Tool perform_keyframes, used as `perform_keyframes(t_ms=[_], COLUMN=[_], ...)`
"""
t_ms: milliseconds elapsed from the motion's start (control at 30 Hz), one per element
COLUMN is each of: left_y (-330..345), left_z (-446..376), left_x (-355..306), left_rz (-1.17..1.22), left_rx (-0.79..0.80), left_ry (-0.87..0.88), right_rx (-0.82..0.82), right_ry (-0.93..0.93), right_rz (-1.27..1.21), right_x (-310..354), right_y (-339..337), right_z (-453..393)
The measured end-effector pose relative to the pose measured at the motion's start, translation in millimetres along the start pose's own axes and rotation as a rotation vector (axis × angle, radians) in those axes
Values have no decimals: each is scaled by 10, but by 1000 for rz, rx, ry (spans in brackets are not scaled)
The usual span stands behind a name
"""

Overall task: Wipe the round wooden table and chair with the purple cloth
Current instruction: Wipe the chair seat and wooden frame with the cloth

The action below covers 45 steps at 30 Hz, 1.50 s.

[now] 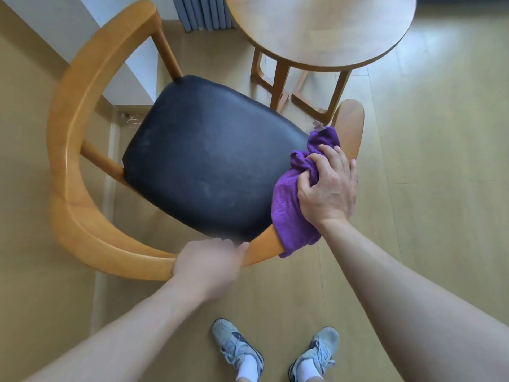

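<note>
Pale wood-plank floor (440, 244) underfoot, white wall and grey curtain folds (203, 12) at the far side, grey trainers (237, 348) at the bottom of the view. Chair (82, 133) directly below the camera, curved wooden backrest-and-arm rail sweeping around a black padded seat (206, 158). Right hand (329, 186) wrapped over the purple cloth (289, 205), fingers curled and bunching the fabric against the rail's right arm, thumb side toward the seat; cloth draped over the rail beneath the palm, one end hanging past the rail on the near side, another fold poking out ahead of the fingertips. Left hand (209, 260) blurred, apparently gripping the rail just near-left of the cloth hand, thumb on top close to the seat edge, probably steadying the chair. Long axis of the rail under the cloth running away from the body and a little rightward, ending in a rounded tip just beyond the cloth. Remaining unwiped stretch likely on the other side: back toward the left hand and on around the long curve to the far-left post. Round wooden table (319, 31) well beyond the right-hand grip, ahead and slightly left of it, bare top, legs near the rail tip; right hand clearly the nearer one. Likely step: stroking along the arm toward its tip, then back along the curve.
</note>
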<state>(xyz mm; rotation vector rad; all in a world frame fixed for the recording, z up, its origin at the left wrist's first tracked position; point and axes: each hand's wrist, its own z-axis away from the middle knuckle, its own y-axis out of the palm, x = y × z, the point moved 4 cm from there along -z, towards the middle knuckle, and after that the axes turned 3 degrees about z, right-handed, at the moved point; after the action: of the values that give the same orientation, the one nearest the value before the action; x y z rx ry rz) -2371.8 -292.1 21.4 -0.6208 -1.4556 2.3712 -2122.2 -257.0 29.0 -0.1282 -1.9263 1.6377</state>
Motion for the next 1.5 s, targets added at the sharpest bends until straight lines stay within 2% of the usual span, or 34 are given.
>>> perform_keyframes(t_ms=[133,367,567,633,767,800,867,1033,1100,1167,1267,1333,1367,1500], left_y=[-102,-73,-78,-72,-90,-85,-71,-78,-74,-66,-60,-66,-70,-52], left_z=[185,144,134,133,126,123,132,144,146,145,122,118,121,122], left_x=[329,176,145,150,146,152,164,178,173,159,151,173,176,186], left_rz=[-147,-205,-179,-195,-195,-188,-178,-209,-194,-201,-232,-213,-202,-213], left_rx=[-52,-111,-126,-106,-111,-119,-122,-134,-133,-118,-81,-92,-110,-128], left_ry=[1,50,71,63,47,43,42,60,64,56,27,23,32,59], right_rx=[-42,-66,3,53,239,268,269,90,78,123,336,418,403,179], right_ry=[-1,-38,5,-105,-655,-737,-687,-127,11,-69,-544,-729,-699,-385], right_rz=[-8,16,143,181,181,203,235,139,144,168,210,231,241,208], right_x=[12,18,198,326,260,179,52,142,289,409,371,247,199,169], right_y=[7,28,30,75,-3,-35,-78,-33,16,71,33,-32,-53,-8], right_z=[15,52,334,556,526,392,110,91,356,606,650,422,300,157])
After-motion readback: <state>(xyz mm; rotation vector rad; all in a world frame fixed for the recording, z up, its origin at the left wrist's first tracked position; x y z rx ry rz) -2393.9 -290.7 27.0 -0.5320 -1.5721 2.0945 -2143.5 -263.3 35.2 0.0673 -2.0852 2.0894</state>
